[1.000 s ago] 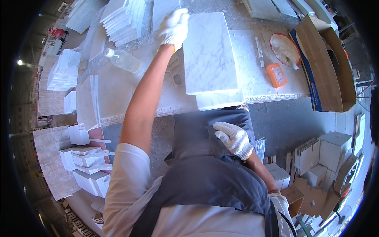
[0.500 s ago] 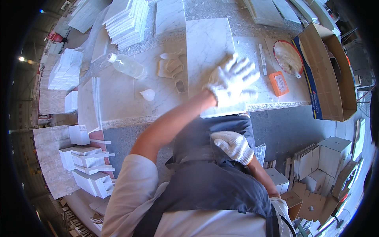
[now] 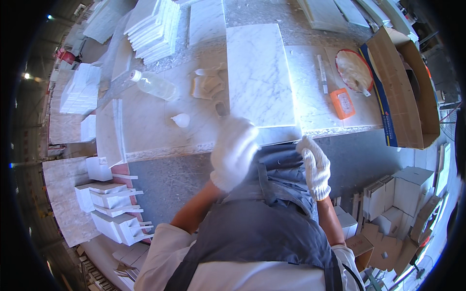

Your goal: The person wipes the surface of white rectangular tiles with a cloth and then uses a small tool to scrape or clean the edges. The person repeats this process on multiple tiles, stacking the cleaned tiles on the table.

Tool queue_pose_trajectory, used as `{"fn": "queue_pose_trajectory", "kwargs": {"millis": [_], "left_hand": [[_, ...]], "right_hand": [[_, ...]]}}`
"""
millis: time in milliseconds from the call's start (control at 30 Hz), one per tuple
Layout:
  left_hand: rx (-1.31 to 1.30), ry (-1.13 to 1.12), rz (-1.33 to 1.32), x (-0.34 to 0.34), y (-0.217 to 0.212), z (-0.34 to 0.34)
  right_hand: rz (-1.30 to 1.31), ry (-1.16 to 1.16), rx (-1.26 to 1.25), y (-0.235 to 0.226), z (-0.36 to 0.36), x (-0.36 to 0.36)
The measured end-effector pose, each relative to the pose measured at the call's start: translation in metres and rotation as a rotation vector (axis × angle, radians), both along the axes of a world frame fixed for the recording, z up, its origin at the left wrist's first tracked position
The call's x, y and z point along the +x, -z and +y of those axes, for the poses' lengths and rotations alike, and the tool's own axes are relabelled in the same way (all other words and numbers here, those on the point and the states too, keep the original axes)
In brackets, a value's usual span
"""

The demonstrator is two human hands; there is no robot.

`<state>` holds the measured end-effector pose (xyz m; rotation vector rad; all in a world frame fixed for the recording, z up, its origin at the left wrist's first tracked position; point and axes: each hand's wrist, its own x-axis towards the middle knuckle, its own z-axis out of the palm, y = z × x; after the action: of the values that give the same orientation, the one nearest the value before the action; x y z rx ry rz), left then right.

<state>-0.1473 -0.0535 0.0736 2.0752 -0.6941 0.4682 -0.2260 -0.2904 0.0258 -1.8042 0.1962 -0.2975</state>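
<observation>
A white marble slab (image 3: 259,72) with grey veins lies flat on the workbench in front of me. Just off its near left corner is my left hand (image 3: 235,153), in a white knit glove. Motion smears its fingers, so I cannot tell whether they hold anything. My right hand (image 3: 315,167), gloved alike, is at the bench's front edge, by the near right corner of the slab. Its fingers are bent and close together, with nothing visible in them. A bluish-grey strip (image 3: 281,136) shows along the slab's near edge.
To the left are a clear bottle (image 3: 155,86), spare gloves (image 3: 208,85) and a small white cup-like piece (image 3: 181,120). An orange-framed block (image 3: 342,103), a marker (image 3: 323,72) and a red-rimmed round pouch (image 3: 354,70) lie right, before an open cardboard box (image 3: 400,92). Stacked tiles (image 3: 155,34) stand behind.
My left hand has come off the slab, back toward me and to the left, uncovering the veined surface. My right hand has risen from my lap to the bench edge.
</observation>
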Motion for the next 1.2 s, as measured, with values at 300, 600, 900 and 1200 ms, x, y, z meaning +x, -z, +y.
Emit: {"fn": "queue_pose_trajectory", "kwargs": {"millis": [300, 600, 900, 1200], "left_hand": [[-0.192, -0.209, 0.569, 0.024, 0.042, 0.001], [-0.289, -0.187, 0.634, 0.022, 0.035, -0.010], [-0.059, -0.207, 0.379, 0.023, 0.060, -0.006], [-0.053, -0.234, 0.312, 0.022, 0.068, -0.006]], "right_hand": [[-0.001, 0.130, -0.312, 0.001, 0.011, 0.015], [0.064, 0.136, -0.083, 0.021, -0.017, 0.009], [0.100, 0.273, -0.675, 0.014, -0.050, 0.071], [0.366, 0.029, -1.237, 0.025, -0.092, 0.192]]}}
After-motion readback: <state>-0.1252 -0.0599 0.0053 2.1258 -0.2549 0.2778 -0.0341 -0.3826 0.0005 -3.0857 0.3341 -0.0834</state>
